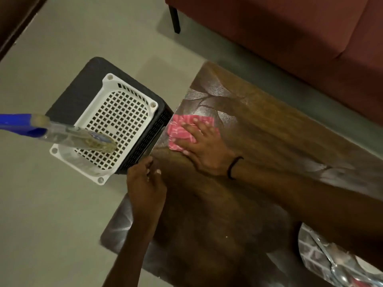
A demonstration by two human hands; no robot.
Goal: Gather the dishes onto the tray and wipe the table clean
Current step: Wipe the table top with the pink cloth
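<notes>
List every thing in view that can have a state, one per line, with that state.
Pink patterned cloth: flat on the table, pressed under the right hand.
Right hand: open, palm down on the cloth.
Left hand: at the table edge, holding nothing.
White perforated plastic basket: empty, on a dark stool.
Brown glossy table: no dishes on the visible part.

i look down on a home living room: a red sofa (290, 34) beside a low wooden coffee table (259, 125) on a pale tiled floor (51, 214).
</notes>
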